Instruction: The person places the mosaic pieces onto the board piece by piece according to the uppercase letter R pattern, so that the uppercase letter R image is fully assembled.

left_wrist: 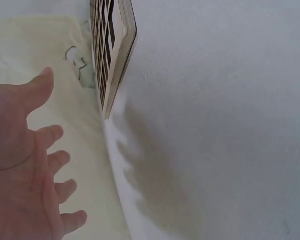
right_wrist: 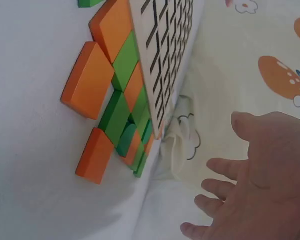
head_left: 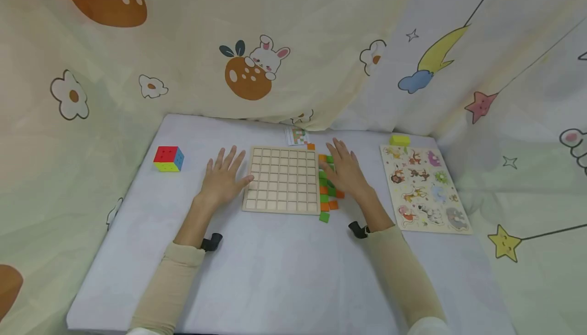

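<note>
Soft diffuse light, blurred shadows on white tabletop, hazy wrist views

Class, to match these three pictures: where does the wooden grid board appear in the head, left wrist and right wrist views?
Head: the wooden grid board lies just below the picture's centre.
Left wrist: at the top, left of centre, seen at a steep slant.
Right wrist: upper middle, right of the orange and green blocks.
Shared landmark: the white tabletop.

High downward head view, close wrist views, grid board in all.
</note>
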`<action>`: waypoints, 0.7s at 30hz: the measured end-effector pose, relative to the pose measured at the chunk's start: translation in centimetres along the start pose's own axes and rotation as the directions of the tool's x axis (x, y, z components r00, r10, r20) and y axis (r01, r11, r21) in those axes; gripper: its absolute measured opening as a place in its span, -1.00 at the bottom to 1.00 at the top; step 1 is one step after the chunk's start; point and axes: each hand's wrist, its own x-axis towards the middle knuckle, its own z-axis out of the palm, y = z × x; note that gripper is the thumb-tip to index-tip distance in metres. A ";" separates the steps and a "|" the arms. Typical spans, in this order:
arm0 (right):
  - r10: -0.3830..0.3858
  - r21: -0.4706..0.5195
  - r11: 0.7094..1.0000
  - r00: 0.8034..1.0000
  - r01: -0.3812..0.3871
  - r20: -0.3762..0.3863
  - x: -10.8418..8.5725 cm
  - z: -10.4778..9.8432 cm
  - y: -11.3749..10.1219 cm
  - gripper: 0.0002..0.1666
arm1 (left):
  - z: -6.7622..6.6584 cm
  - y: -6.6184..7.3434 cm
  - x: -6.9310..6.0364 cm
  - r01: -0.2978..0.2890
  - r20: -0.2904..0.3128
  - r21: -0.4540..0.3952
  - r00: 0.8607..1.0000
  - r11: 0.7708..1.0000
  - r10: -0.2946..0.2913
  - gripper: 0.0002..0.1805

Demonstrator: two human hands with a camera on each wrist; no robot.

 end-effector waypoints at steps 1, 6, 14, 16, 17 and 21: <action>-0.004 0.009 1.000 1.000 0.004 0.002 0.3 0.0 0.1 -0.15 | 0.0 0.0 0.1 -0.002 0.003 0.005 1.000 1.000 0.002 -0.06; -0.016 0.076 0.997 1.000 0.015 0.012 1.8 0.4 0.6 -0.21 | 0.2 -0.1 0.4 -0.021 0.032 0.027 0.999 0.999 0.020 -0.03; -0.011 0.119 0.993 1.000 0.008 0.027 4.4 1.0 0.8 -0.36 | 0.4 0.1 0.2 -0.080 0.074 0.013 0.994 0.997 0.079 0.00; -0.018 0.123 0.992 1.000 0.016 0.016 5.0 1.2 0.7 -0.42 | 0.4 0.2 0.2 -0.097 0.078 0.002 0.992 0.995 0.097 0.01; -0.019 0.127 0.992 1.000 0.018 0.011 5.4 1.3 0.7 -0.44 | 0.3 0.3 0.2 -0.105 0.081 -0.004 0.991 0.994 0.105 0.01; 0.009 0.169 0.986 1.000 -0.012 0.020 6.4 1.7 0.8 -0.50 | 0.4 0.5 -0.1 -0.122 0.119 -0.015 0.985 0.992 0.123 0.06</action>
